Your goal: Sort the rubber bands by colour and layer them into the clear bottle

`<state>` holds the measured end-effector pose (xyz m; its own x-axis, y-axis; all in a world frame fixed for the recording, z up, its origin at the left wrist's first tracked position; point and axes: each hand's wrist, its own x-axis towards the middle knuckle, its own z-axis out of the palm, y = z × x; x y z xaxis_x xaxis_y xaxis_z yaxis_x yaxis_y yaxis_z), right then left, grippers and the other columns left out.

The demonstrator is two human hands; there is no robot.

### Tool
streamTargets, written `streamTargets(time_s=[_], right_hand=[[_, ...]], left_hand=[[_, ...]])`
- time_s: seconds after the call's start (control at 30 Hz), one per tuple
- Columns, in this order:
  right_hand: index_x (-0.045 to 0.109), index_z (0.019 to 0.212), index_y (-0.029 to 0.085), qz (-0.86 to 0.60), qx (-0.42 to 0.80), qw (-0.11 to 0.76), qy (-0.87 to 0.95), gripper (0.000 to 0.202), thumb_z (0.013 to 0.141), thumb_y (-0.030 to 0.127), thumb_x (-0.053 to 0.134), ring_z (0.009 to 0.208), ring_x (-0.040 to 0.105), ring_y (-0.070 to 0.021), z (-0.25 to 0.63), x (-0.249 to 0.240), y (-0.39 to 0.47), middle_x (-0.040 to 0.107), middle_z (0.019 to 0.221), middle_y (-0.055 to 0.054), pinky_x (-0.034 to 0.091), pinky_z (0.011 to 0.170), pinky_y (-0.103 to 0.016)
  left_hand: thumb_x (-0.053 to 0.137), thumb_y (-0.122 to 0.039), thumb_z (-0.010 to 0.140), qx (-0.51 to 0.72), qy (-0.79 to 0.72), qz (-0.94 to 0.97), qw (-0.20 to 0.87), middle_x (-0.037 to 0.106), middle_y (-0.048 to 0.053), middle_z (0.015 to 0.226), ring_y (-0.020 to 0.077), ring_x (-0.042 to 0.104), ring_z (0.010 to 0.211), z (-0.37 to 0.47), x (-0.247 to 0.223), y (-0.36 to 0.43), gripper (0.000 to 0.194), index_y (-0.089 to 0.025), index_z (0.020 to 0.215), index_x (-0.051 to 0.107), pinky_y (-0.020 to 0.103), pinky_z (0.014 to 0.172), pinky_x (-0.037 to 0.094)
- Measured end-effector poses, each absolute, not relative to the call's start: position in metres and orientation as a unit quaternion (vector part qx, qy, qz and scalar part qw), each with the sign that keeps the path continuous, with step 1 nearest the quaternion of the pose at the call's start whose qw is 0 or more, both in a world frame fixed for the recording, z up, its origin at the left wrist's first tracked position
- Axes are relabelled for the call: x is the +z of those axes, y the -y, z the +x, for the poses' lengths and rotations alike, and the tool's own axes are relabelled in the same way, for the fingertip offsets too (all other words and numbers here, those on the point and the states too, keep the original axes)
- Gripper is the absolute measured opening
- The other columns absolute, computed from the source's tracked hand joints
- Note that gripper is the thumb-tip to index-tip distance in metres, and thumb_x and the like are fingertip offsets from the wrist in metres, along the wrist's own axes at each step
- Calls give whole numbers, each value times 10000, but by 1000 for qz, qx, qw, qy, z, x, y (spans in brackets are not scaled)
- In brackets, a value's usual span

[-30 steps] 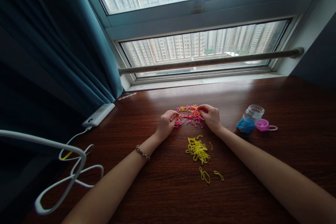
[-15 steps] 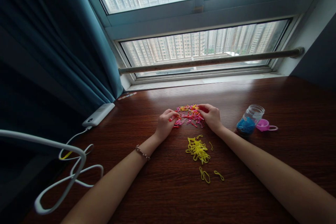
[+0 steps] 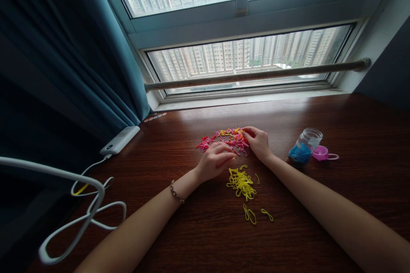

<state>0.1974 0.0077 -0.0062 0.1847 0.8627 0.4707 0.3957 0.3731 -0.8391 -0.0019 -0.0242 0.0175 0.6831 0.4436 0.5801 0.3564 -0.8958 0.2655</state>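
Observation:
A spread pile of pink, red and yellow rubber bands lies on the brown table. My left hand is over the near side of this pile, its fingers pointing right and close together; whatever they hold is too small to make out. At the pile's right edge my right hand has its thumb and fingertips pinched among the bands, and what is between them is unclear. Just below the hands is a heap of yellow rubber bands, with a few loose yellow bands nearer me.
To the right stands an open clear jar with blue bands inside, beside a pink lid with a loop. A white power bank with a white cable is at the left. A window and rail are behind the table.
My left hand has moved right and toward me from the left part of the colored pile, uncovering pink and red bands there. My right hand is almost unmoved.

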Motion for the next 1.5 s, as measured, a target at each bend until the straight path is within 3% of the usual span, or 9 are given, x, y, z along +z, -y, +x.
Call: streamTargets(time_s=[0.17,0.4,0.6,0.67,0.87,1.0,1.23,1.33,1.5], right_hand=[[675,797,167,-533,192,559,605,255,764,376,533,651,604,-177,197,-3,-6,680,750,-53,473,632,-282],[675,843,152,-445,329,554,622,260,719,368,599,613,593,-153,191,14,3,678,767,-59,466,554,-246],[704,845,165,-221,517,235,793,265,678,362,641,611,595,-126,188,39,25,677,710,-9,453,541,-193],[708,842,165,-206,511,189,813,272,680,374,642,613,599,-132,186,39,26,675,688,-3,456,546,-195],[684,890,179,-441,203,497,720,281,836,338,460,852,592,-190,191,17,3,667,896,-63,454,788,-310],[589,1124,218,-509,38,407,757,335,845,341,450,1141,414,-250,200,-5,-13,542,1192,-87,332,961,-411],[450,1268,236,-561,39,254,787,488,851,485,398,1244,275,-309,198,-20,-21,455,1300,-67,192,1009,-516],[490,1226,254,-549,52,291,782,412,858,424,416,1237,304,-282,200,-17,-23,482,1277,-49,209,1010,-506],[633,1010,199,-485,130,476,722,298,859,300,396,1021,534,-205,208,-9,-22,635,1038,-72,399,901,-365]], left_hand=[[514,-300,816,208,-96,973,25,609,40,1113,198,490,1112,6,27,39,235,-263,1031,602,392,979,352],[410,-265,871,306,-364,879,-41,576,64,1160,217,401,1205,-10,18,-8,269,-222,1069,586,466,1030,246],[395,-361,869,210,-443,872,-23,435,34,1327,304,223,1296,-13,3,-32,320,-340,1167,511,675,957,82],[393,-376,868,191,-441,877,-12,428,26,1334,312,204,1301,-12,0,-34,343,-368,1202,471,697,940,46],[368,-396,874,191,-437,879,-7,485,41,1283,288,224,1295,-12,-1,-34,390,-336,1257,413,679,957,6],[406,-335,868,223,-419,880,-29,523,58,1237,270,269,1277,-12,2,-29,357,-297,1218,462,633,992,29],[399,-169,859,333,-393,856,-41,615,65,1050,197,470,1122,-15,7,-24,243,-190,1033,567,486,1038,172],[446,-172,839,373,-372,849,-29,640,55,949,187,533,1011,-18,5,-25,178,-187,936,595,436,993,295],[486,-206,826,407,-344,846,-1,643,54,855,184,568,883,-21,3,-26,126,-195,852,609,368,843,443]])
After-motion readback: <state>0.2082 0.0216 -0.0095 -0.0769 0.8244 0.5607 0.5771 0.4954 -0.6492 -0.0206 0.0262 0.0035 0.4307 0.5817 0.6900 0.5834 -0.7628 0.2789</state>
